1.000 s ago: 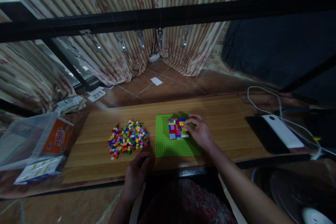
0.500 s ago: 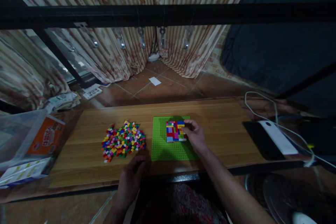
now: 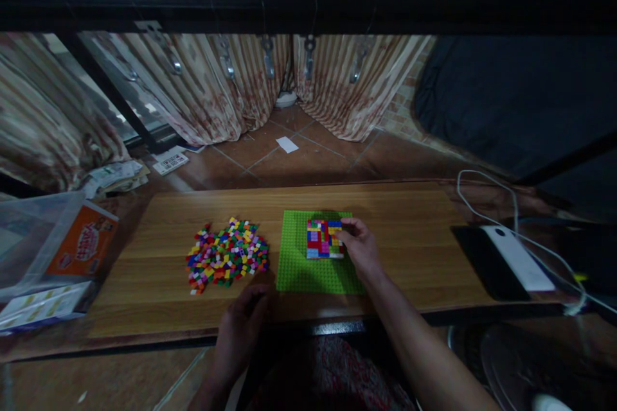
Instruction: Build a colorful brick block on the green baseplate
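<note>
A green studded baseplate [image 3: 292,270] lies on the wooden table. On it stands a roughly square block of colourful toy bricks [image 3: 324,241], packed close together. At the block's right edge is my right hand [image 3: 361,250], its thumb and forefinger closed against that side; any single brick between them is hidden. My left hand [image 3: 243,321] is at the table's front edge, left of the baseplate. Its fingers are curled in, and their tips are too dark to show what they hold, if anything. Beyond it spreads a pile of loose toy bricks [image 3: 226,253] in many colours.
At the table's left end are a clear plastic box [image 3: 36,244] with an orange label and a white carton [image 3: 45,308]. On the right lie a black flat object [image 3: 484,263], a white device [image 3: 520,260] and a white cable [image 3: 486,215]. A dark bar [image 3: 308,9] crosses beyond the table.
The camera view has shifted slightly. Both hands keep nearly the same places, the right at the block's edge and the left by the table's front edge.
</note>
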A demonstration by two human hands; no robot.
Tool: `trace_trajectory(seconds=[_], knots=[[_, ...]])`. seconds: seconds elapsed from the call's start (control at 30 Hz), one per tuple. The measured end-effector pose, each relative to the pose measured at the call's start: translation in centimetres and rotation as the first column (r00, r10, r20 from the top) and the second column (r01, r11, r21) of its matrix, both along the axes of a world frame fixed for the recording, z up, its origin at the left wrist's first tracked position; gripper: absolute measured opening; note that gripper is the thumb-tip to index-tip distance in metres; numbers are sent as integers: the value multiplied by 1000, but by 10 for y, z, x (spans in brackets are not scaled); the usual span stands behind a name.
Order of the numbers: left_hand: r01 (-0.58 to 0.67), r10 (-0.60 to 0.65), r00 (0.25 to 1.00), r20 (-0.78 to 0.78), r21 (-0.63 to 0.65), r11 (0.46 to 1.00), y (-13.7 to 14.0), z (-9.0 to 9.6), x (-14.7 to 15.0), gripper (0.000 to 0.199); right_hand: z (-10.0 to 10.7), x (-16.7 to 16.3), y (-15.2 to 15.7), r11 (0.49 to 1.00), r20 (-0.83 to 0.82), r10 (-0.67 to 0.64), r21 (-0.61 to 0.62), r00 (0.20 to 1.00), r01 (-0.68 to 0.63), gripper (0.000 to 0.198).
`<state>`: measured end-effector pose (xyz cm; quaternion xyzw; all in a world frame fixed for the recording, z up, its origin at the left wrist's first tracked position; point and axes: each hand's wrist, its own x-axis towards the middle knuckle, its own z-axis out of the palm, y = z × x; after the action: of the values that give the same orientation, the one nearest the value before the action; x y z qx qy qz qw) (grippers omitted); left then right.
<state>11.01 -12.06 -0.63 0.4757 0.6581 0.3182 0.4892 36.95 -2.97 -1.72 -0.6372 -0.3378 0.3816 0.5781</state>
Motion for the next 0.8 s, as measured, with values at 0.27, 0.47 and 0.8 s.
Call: trace_trajectory(seconds=[0.27, 0.47, 0.8], knots=[[27, -26, 1000, 15, -3, 1000, -2, -3, 0, 36, 1, 1, 2, 1000, -1, 26, 0, 1000, -26, 32], [37, -37, 999, 11, 49, 998, -2, -3, 0, 32, -1, 0, 2, 1000, -38, 23, -7, 999, -24, 34], [30, -40, 988, 151, 70, 997, -4, -8, 0, 33, 3, 27, -9, 992, -165, 123, 50, 979, -117, 41]])
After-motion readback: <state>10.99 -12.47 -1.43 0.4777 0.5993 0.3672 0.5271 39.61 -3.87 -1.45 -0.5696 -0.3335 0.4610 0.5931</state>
